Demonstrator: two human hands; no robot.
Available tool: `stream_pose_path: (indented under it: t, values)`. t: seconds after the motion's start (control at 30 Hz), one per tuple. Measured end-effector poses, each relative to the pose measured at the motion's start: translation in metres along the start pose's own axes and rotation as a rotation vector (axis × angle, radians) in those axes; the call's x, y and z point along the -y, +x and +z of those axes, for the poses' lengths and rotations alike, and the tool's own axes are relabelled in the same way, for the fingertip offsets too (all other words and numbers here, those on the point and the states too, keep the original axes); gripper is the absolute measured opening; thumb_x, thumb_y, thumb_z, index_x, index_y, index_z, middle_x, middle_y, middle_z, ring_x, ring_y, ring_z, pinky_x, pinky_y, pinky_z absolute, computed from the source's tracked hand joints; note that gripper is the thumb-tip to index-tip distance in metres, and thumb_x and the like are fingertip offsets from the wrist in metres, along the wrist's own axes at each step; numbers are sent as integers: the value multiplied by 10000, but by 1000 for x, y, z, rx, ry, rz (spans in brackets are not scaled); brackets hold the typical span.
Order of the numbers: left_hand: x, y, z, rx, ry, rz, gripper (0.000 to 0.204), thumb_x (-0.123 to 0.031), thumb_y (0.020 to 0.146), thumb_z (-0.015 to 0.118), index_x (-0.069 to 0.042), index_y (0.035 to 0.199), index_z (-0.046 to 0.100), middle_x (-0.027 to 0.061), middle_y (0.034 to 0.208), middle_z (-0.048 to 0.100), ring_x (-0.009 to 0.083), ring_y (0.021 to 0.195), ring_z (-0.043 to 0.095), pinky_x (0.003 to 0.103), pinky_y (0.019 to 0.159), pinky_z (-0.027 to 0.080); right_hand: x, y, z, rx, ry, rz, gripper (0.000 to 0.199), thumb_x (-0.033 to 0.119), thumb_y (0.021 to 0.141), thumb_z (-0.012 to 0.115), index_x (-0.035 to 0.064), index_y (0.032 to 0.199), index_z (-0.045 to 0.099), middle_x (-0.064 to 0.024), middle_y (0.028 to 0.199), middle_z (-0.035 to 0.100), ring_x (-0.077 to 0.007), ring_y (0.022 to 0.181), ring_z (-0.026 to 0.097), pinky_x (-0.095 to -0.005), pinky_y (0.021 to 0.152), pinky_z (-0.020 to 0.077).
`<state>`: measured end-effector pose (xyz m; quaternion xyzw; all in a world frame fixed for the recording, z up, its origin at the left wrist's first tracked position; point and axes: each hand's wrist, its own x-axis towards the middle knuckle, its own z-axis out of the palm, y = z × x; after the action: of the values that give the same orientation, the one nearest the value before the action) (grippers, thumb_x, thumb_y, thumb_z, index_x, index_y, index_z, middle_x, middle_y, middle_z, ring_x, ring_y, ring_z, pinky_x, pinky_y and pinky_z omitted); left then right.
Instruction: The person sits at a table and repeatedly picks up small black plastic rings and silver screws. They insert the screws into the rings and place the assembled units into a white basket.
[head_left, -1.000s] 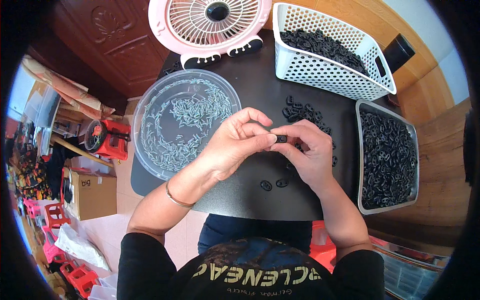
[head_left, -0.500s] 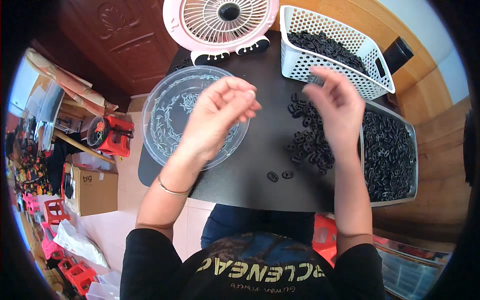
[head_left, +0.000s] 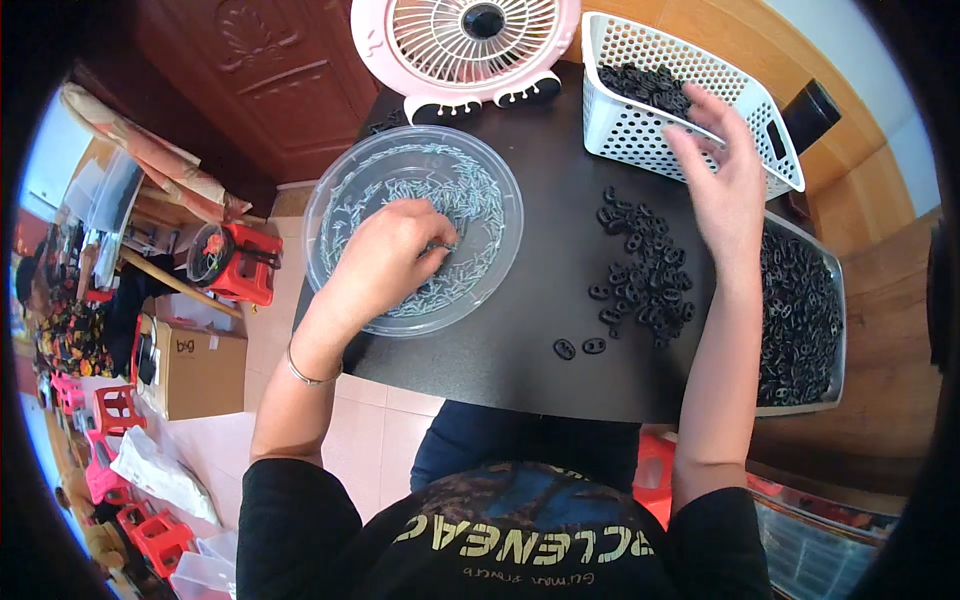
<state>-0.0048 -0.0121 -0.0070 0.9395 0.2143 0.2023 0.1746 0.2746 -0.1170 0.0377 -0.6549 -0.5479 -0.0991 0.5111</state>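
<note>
Black short-sleeved T-shirt (head_left: 500, 540) with yellowish lettering and a faded print across the chest, thin silver bracelet (head_left: 303, 372) on the left wrist, bare forearms, possibly blue trousers (head_left: 500, 440), partly hidden under the desk

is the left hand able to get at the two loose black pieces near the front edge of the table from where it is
Probably yes. The left hand is inside the clear round bowl, its fingers among the small pale pieces. The two loose black pieces lie on bare black table just beyond the bowl's rim, with nothing between; it only has to lift over the rim.
</note>
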Motion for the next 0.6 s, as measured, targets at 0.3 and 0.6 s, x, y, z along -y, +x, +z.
stream_pose_path:
  t: [0.3,0.6]
  values:
    - [-6,9,6,78,333,110,129,-29,630,597,-42,756,622,89,732,541,263,756,561,367,671,463,14,-60,-22,190,267,191,235,-50,741,589,3,969,609,-95,1008,563,-113,788,582,-218,681,478]
    - [-6,22,4,191,498,216,60,-72,625,590,-47,680,589,76,687,506,249,689,567,354,598,475,8,-83,-46,305,193,199,233,-59,712,607,3,937,618,-97,915,584,-117,705,594,-214,624,478]
